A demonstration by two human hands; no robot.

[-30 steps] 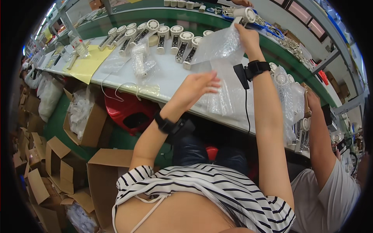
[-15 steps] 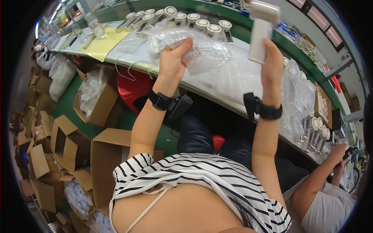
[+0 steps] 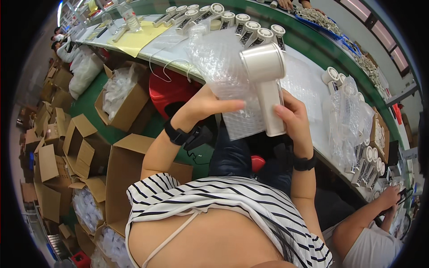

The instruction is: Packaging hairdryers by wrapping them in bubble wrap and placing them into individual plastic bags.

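Note:
In my right hand (image 3: 296, 118) is a white handheld device (image 3: 264, 64) with a drum-shaped head and a flat, straight handle. My fingers and thumb grip the lower handle, and the head points up and away from me. My left hand (image 3: 210, 106) pinches a clear bubble-wrap bag (image 3: 241, 123), thumb lying across it and the other fingers hidden behind. The device is in front of the bag's right side; whether the two touch I cannot tell. Both are above the near edge of the white worktable (image 3: 313, 89).
Similar devices (image 3: 242, 20) with round grilles stand along the table's back; more (image 3: 368, 158) lie at the right beside wrapped ones (image 3: 342, 116). A yellow sheet (image 3: 145, 38) lies left. Open cardboard boxes (image 3: 125, 154) and a red stool (image 3: 167, 87) are below. A co-worker's arm (image 3: 364, 214) is at right.
My right hand has brought the device down and left, nearer my body. My left hand has lowered with the bubble-wrap bag, which now hangs beside and behind the device.

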